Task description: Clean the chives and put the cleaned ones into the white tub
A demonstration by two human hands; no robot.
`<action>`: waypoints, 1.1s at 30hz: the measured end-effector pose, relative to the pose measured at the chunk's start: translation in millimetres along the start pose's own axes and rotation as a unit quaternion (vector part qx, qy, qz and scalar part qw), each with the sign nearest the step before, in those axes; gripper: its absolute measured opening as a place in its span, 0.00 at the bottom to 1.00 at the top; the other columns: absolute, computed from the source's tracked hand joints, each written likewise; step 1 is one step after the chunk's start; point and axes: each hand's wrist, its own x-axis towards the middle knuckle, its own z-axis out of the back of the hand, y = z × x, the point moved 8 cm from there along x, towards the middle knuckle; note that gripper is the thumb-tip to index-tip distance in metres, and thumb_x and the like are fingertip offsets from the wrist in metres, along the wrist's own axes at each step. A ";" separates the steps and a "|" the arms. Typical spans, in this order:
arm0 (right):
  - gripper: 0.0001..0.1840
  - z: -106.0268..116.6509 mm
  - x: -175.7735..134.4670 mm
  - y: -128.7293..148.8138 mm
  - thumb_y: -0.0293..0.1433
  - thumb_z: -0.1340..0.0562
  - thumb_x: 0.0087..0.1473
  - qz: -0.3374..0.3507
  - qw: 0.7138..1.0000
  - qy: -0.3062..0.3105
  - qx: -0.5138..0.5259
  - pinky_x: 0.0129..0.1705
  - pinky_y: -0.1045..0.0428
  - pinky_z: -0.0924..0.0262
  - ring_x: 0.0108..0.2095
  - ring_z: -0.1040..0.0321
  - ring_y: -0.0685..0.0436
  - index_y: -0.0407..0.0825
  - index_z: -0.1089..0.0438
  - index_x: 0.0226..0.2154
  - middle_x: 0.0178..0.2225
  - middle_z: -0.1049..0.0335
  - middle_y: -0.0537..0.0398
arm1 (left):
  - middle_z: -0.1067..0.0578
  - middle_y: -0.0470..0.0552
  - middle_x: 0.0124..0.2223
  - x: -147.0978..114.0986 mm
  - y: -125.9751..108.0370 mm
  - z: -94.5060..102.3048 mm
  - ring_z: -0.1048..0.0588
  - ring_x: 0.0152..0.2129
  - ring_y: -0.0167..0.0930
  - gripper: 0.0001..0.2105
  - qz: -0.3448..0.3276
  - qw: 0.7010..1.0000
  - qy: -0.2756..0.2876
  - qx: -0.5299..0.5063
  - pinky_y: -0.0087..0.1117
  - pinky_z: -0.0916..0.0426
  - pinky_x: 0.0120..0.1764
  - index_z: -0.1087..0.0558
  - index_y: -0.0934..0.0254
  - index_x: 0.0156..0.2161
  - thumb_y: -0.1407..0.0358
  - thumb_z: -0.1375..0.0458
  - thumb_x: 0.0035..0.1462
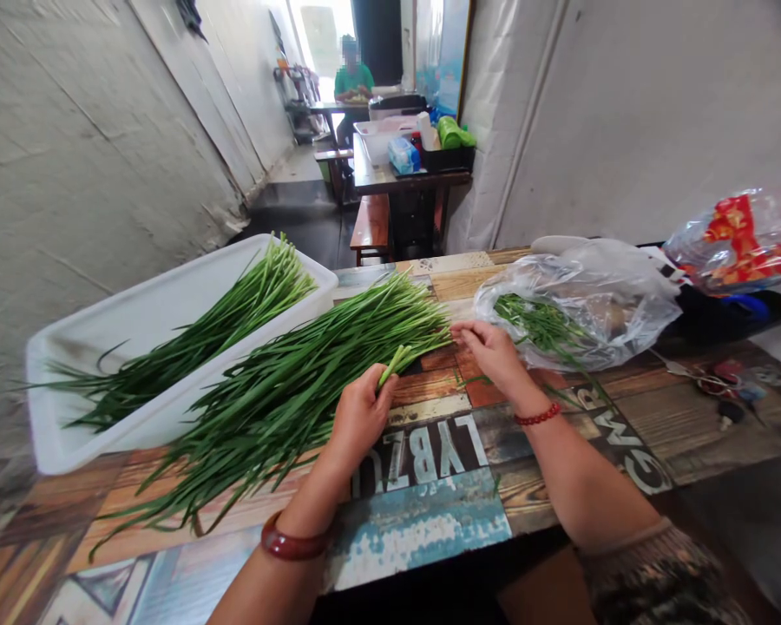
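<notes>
A large pile of garlic chives (299, 365) lies across the table, pale stem ends to the right and dark leaves to the lower left. My left hand (363, 408) is closed round a few chives, whose pale ends poke out above the thumb. At the stem ends of the pile, my right hand (488, 351) has its fingertips pinched together on a chive stem. More chives (234, 317) rest in a white plastic tub (45, 373) behind the pile. Right of my right hand, a clear plastic bag (625, 304) lies open with green scraps (537, 321) in it.
Keys with a cord (722, 391) lie on the patterned wooden table (423, 521) at the right. Red-printed plastic packaging (742, 234) sits at the far right. Beyond, another table (381, 178) bears containers, and a person in green (351, 80) sits further back.
</notes>
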 end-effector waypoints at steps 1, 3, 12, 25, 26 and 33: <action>0.14 -1.5 -0.8 5.5 0.32 0.45 0.60 0.047 0.998 0.004 -0.051 0.49 0.45 0.36 0.43 0.29 0.43 0.48 0.26 0.42 0.42 0.24 0.48 | 0.35 0.43 0.24 -0.1 2.2 1.3 0.37 0.22 0.27 0.13 0.010 1.000 -0.004 0.017 0.27 0.47 0.28 0.35 0.62 0.29 0.59 0.52 0.63; 0.16 -9.1 -5.6 15.1 0.28 0.47 0.60 0.133 0.981 0.020 -0.143 0.56 0.43 0.40 0.51 0.33 0.41 0.49 0.27 0.46 0.49 0.27 0.46 | 0.32 0.44 0.25 -0.5 5.9 1.7 0.35 0.23 0.28 0.10 0.028 0.998 0.001 0.049 0.28 0.47 0.29 0.33 0.62 0.32 0.59 0.50 0.62; 0.24 -28.9 -14.4 22.2 0.25 0.43 0.57 0.189 0.926 0.085 -0.316 0.58 0.39 0.43 0.57 0.41 0.36 0.49 0.34 0.56 0.57 0.35 0.43 | 0.26 0.47 0.30 -0.5 8.0 5.9 0.29 0.27 0.30 0.09 0.025 0.998 -0.019 0.060 0.27 0.43 0.31 0.30 0.61 0.38 0.60 0.49 0.62; 0.15 -5.5 -12.1 28.5 0.35 0.44 0.61 0.070 0.964 0.202 -0.159 0.36 0.52 0.42 0.32 0.32 0.46 0.48 0.23 0.34 0.31 0.25 0.53 | 0.21 0.49 0.34 1.1 3.9 15.3 0.26 0.30 0.30 0.14 0.003 0.999 -0.044 0.020 0.28 0.39 0.33 0.25 0.63 0.41 0.59 0.50 0.63; 0.15 -2.2 -10.2 27.8 0.35 0.44 0.61 0.066 0.967 0.183 -0.162 0.36 0.52 0.42 0.32 0.32 0.46 0.48 0.23 0.34 0.31 0.25 0.53 | 0.22 0.48 0.33 1.2 3.9 15.2 0.26 0.29 0.30 0.14 0.004 0.999 -0.044 0.021 0.28 0.39 0.32 0.25 0.63 0.40 0.59 0.50 0.63; 0.11 -4.1 -11.0 30.5 0.30 0.42 0.59 0.091 0.969 0.152 -0.173 0.39 0.51 0.41 0.34 0.32 0.46 0.48 0.23 0.37 0.34 0.26 0.52 | 0.22 0.48 0.33 1.5 2.3 16.9 0.26 0.29 0.29 0.13 -0.006 0.999 -0.052 0.006 0.27 0.38 0.33 0.24 0.63 0.39 0.59 0.49 0.63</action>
